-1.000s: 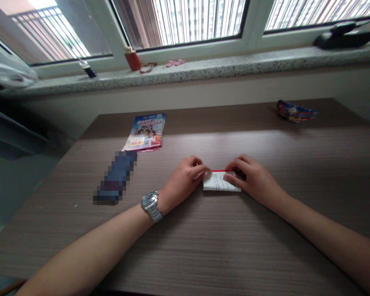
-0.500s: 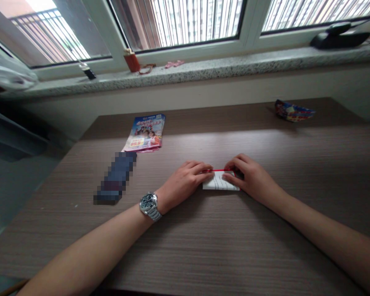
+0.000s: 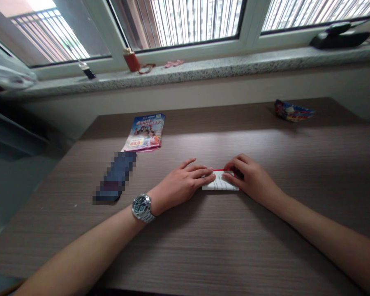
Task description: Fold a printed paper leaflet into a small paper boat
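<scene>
Currently, the left hand (image 3: 183, 183) lies half-spread on white paper (image 3: 219, 185); the curled right hand (image 3: 255, 179) pinches it.

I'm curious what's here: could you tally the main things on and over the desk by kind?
Left hand and right hand: 2
Watch: 1
Printed white paper: 1
Flyer stack: 1
Folded colourful paper: 1
Dark blurred object: 1
Total: 7

white paper (image 3: 218, 184) | dark print, red far edge | crosswise on tabletop (image 3: 185, 250)
</scene>
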Demonstrator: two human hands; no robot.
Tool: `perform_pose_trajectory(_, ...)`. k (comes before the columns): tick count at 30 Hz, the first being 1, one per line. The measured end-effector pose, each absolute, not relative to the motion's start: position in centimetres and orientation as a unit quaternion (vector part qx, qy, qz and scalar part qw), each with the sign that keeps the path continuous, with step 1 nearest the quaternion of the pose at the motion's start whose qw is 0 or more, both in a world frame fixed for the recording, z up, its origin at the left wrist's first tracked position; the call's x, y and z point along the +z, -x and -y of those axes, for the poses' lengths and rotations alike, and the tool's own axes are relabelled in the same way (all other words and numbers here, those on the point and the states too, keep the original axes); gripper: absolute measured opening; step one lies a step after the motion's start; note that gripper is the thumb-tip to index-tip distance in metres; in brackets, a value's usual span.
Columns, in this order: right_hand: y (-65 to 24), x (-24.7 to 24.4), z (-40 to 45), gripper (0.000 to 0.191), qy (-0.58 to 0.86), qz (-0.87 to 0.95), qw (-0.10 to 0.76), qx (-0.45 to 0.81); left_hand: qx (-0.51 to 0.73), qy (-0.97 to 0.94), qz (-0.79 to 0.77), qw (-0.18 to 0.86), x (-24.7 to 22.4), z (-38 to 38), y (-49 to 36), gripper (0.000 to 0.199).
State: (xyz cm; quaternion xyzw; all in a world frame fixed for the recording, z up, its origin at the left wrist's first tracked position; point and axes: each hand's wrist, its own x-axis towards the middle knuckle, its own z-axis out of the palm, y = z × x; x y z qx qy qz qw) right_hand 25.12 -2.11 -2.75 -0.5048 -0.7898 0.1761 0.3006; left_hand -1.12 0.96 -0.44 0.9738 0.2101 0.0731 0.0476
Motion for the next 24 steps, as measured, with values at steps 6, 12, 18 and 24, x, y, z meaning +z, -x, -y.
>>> perform_pose_trajectory(6, -25.2, -2.8, 2.1, 0.006, 0.471, 0.808, 0.322, 0.144, 0.076, -0.974, -0.213, 0.034, -0.3, -0.7, 0.9, 0.045)
perform_pose_trajectory(12, -25.9, -2.1, 2.9, 0.021, 0.399, 0.858, 0.305, 0.108, 0.072, -0.973, -0.217, 0.028, -0.3, -0.6, 0.9, 0.043)
perform_pose_trajectory(18, -26.8, -1.3, 3.8, 0.039, 0.289, 0.920, 0.244, 0.100, 0.074, -0.974, -0.212, 0.024, -0.4, -0.4, 1.0, 0.045)
perform_pose_trajectory(24, -27.2, -2.0, 3.8, 0.045, 0.271, 0.931, 0.221, 0.103, 0.067, -0.976, -0.209, 0.017, -0.5, -0.2, 1.1, 0.047)
